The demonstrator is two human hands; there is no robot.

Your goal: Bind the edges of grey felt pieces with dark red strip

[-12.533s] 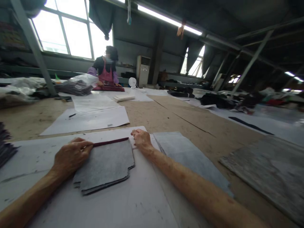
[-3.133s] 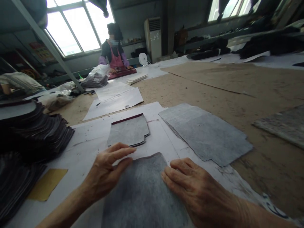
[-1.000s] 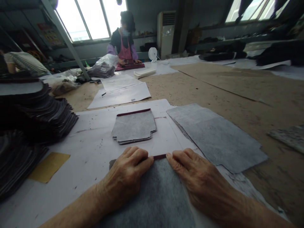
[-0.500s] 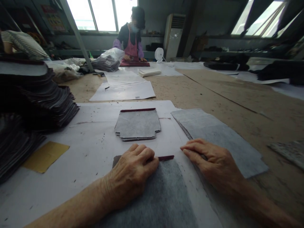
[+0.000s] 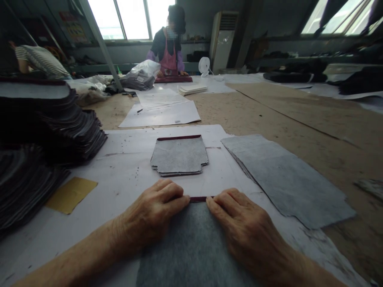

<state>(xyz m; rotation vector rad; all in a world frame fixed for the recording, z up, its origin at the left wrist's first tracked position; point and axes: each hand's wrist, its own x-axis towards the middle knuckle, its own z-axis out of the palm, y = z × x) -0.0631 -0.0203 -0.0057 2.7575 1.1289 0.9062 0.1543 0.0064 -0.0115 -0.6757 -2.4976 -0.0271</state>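
A grey fabric panel with a dark red folded strip along its far edge lies before me on white paper. My left hand is closed, thumb and fingers pressing that folded edge near its left end. My right hand is closed on the same edge a little to the right, its fingertips pressed down. A short stretch of the red fold shows between the two hands. Just beyond them lies a small stack of notched grey pieces with a red top edge.
Larger grey fabric pieces are stacked at the right. Tall piles of dark pieces stand at the left, near a yellow card. Farther off are white sheets, a plastic bag and a person in a pink apron.
My right hand has moved left from beside the grey stack onto the panel's folded edge. My left hand has shifted slightly left along the edge. A dark object in my right hand no longer shows.
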